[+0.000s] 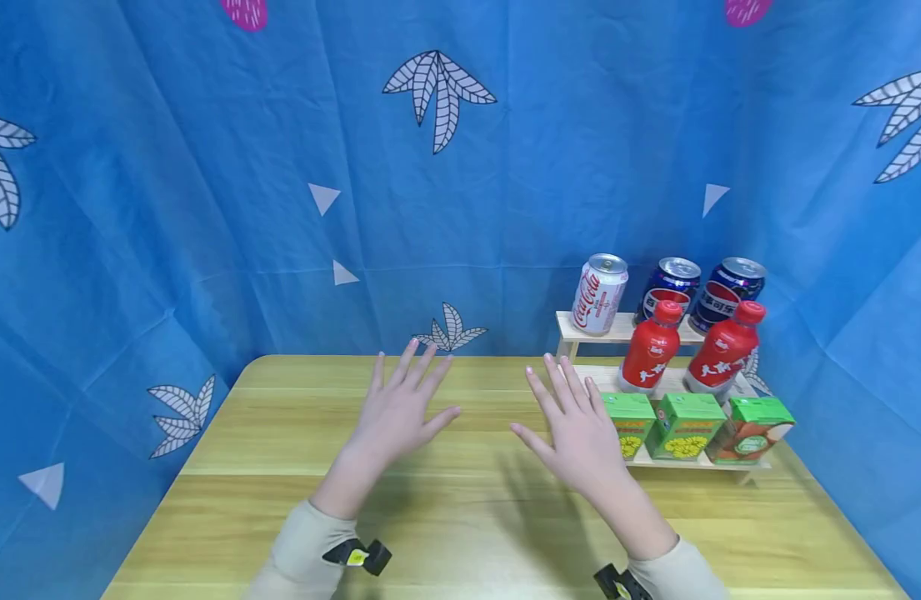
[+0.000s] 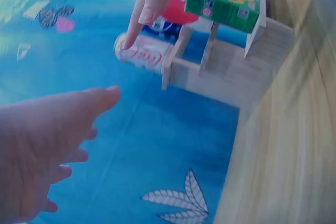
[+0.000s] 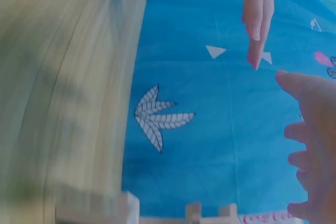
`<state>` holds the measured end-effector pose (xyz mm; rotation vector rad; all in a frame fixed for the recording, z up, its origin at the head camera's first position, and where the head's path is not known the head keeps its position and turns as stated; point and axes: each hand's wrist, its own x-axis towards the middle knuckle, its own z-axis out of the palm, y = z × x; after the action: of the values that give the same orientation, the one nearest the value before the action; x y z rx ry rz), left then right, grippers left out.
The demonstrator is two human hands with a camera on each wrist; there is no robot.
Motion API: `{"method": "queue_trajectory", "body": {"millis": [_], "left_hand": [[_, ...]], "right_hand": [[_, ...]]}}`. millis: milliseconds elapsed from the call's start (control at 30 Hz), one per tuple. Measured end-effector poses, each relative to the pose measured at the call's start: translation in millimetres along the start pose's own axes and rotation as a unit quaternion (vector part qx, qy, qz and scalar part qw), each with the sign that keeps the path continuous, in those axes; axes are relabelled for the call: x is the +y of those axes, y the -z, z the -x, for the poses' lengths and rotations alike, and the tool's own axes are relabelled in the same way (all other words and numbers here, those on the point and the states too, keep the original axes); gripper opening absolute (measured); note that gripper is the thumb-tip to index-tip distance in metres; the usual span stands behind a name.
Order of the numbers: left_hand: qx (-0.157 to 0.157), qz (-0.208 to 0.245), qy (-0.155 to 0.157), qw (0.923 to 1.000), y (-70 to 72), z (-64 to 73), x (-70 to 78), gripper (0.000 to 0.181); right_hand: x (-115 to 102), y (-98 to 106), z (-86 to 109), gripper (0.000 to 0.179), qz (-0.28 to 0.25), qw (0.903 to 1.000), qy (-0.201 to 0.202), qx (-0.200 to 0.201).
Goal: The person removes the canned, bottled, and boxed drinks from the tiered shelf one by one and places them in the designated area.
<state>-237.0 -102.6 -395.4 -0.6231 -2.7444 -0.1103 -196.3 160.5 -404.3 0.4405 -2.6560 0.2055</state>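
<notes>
Both hands hover above the wooden table, palms down with fingers spread, and neither holds anything. My left hand (image 1: 397,415) is left of the table's middle, apart from every object. My right hand (image 1: 578,433) is nearest the stepped wooden rack (image 1: 618,327) and partly covers its left side in the head view. On the top step stand a white Coca-Cola can (image 1: 599,295) and two dark blue cans, one a blue can (image 1: 668,287). Two red bottles, including a red-capped bottle (image 1: 650,350), stand on the middle step. Green drink cartons, among them a carton (image 1: 683,427), line the lowest step.
The light wooden table (image 1: 280,500) runs back to a blue curtain (image 1: 460,217) with leaf and triangle prints. The curtain also hangs along the left and right sides. The rack occupies the table's back right. A dark strap device (image 1: 357,556) sits on the left sleeve.
</notes>
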Motion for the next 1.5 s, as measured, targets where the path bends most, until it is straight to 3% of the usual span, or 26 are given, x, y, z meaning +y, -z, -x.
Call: {"method": "queue_trajectory", "body": {"millis": [300, 567, 900, 1100, 1333, 1500], "left_hand": [[0.035, -0.018, -0.072, 0.9966, 16.6, -11.1, 15.9, 0.069], [0.060, -0.038, -0.127, 0.9894, 18.9, -30.8, 35.2, 0.063], [0.153, -0.029, -0.184, 0.9706, 19.5, -62.3, 58.7, 0.055], [0.167, -0.013, -0.179, 0.9695, 18.2, -80.3, 71.6, 0.053], [0.167, 0.013, -0.153, 0.9740, 18.0, -101.8, 87.4, 0.053], [0.177, 0.034, -0.134, 0.9745, 13.7, -118.4, 99.1, 0.053]], "right_hand": [[31.4, 22.7, 23.1, 0.078, 0.018, 0.9996, -0.010, 0.018], [61.7, 40.4, 45.3, 0.081, 0.027, 0.9981, -0.042, 0.037], [98.3, 56.5, 75.8, 0.080, 0.044, 0.9952, -0.081, 0.035], [120.3, 59.0, 95.1, 0.080, 0.059, 0.9930, -0.090, 0.048], [140.3, 67.5, 113.7, 0.084, 0.071, 0.9892, -0.128, 0.009], [155.0, 70.7, 127.2, 0.085, 0.079, 0.9868, -0.142, 0.003]]}}
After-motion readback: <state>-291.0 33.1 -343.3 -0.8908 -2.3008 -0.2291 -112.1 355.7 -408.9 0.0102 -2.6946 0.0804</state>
